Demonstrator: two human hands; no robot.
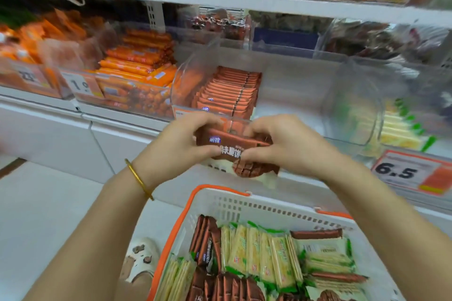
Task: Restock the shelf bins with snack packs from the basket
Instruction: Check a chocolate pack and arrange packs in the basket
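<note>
both hands meet above the basket, in front of the shelf. the left hand (pixel 186 140) curls its fingers and thumb round the left end of a small stack of brown snack packs (pixel 230 145). the right hand (pixel 281 146) grips the right end of the same stack, thumb underneath and fingers over the top. the stack lies roughly level between them, tipped a little down to the right, with white print on its front face. a gold bangle (pixel 138 178) sits on the left wrist.

just behind the hands a clear bin (pixel 181 73) stands on the lower shelf (pixel 127 127). a row of orange-brown packs (pixel 230 90) stands on edge in its left part. in the next bin to the left lie orange sausage sticks (pixel 139 56), with a price label (pixel 80 85) on its front. to the right another bin holds cream and green packs (pixel 396 127), and a price tag reading 6.5 (pixel 401 173) hangs on the shelf edge below it.

below the hands is the white basket (pixel 244 203) with its orange rim. it holds more brown packs (pixel 205 244) along its left and near side, and cream packs with green edges (pixel 264 251) across the middle and right. a pale shoe (pixel 141 256) shows on the floor beside the basket's left side. the whole view is somewhat blurred.
</note>
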